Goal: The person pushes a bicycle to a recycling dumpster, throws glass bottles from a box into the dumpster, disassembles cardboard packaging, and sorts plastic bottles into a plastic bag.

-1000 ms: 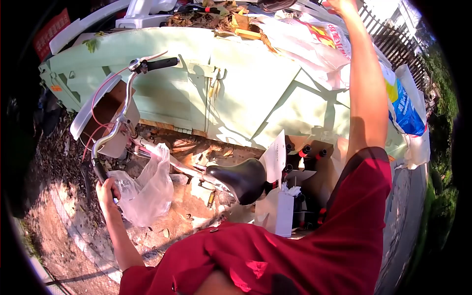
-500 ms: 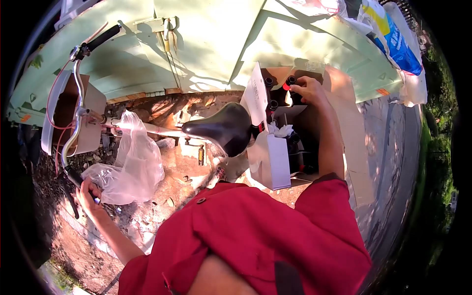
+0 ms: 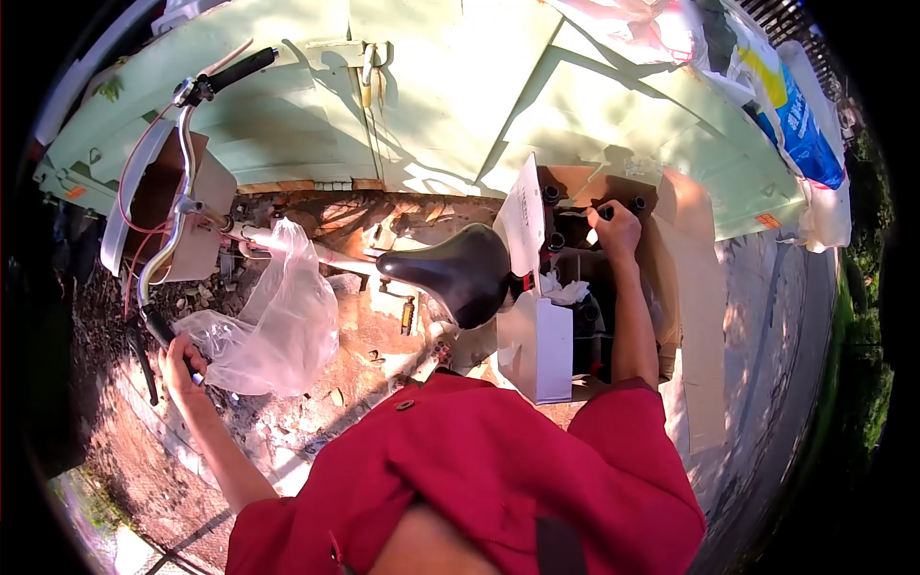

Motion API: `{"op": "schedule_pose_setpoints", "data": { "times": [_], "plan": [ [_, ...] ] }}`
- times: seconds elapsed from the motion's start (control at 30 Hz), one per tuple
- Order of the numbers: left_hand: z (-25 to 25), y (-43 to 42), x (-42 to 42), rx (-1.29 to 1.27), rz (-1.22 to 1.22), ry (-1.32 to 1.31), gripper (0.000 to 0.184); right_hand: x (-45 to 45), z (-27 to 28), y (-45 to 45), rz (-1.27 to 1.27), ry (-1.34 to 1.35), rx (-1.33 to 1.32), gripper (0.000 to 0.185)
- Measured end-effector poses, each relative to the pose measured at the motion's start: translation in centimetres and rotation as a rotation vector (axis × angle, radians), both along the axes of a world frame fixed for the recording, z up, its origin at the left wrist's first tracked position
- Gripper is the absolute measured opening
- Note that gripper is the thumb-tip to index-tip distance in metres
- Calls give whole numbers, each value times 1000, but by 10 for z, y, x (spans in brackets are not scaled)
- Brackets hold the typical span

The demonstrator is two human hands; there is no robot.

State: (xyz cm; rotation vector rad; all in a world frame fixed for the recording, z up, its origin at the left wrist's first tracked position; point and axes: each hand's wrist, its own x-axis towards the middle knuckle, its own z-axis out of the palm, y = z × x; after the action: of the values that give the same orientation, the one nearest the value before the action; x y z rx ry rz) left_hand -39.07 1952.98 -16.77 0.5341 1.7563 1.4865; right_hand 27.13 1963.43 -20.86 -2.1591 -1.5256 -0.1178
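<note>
My left hand (image 3: pixel 181 367) is wrapped around the end of the bicycle handlebar (image 3: pixel 165 254), beside its black grip and brake lever. A clear plastic bag (image 3: pixel 286 321) hangs close by. My right hand (image 3: pixel 616 233) reaches into an open cardboard box (image 3: pixel 535 347) behind the black saddle (image 3: pixel 458 275). Its fingers close around the dark top of a bottle (image 3: pixel 607 213); the lower part of that bottle is hidden. Other dark bottle tops stand in the box, one bottle (image 3: pixel 637 204) just right of the hand. White crumpled paper (image 3: pixel 563 289) lies among them.
Behind the bicycle stands a pale green metal panel (image 3: pixel 431 115) with a latch. Another cardboard box (image 3: pixel 208 220) sits at the front of the bicycle. A blue and yellow bag (image 3: pixel 800 125) rests at the upper right. Paved road (image 3: pixel 767 326) runs along the right.
My right hand has moved from the bottle with the red neck at the back of the box toward the right, its fingers now curled tighter. My left hand stays on the handlebar. The view has shifted slightly.
</note>
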Motion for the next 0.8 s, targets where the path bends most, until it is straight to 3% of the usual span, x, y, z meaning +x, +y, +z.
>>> {"op": "schedule_pose_setpoints", "data": {
  "times": [0.2,0.3,0.53,0.8],
  "plan": [
    [-2,-3,-3,-17,-49,-28,23,-6,24,13,1,65,71,23],
    [12,-1,20,-37,43,-37,26,-3,41,20,70,84,97,24],
    [8,-2,10,-70,14,-70,27,0,96,15,103,-35,240,25],
    [7,-2,9,-56,25,-11,28,-20,206,7,-14,320,469,33]
  ]
}}
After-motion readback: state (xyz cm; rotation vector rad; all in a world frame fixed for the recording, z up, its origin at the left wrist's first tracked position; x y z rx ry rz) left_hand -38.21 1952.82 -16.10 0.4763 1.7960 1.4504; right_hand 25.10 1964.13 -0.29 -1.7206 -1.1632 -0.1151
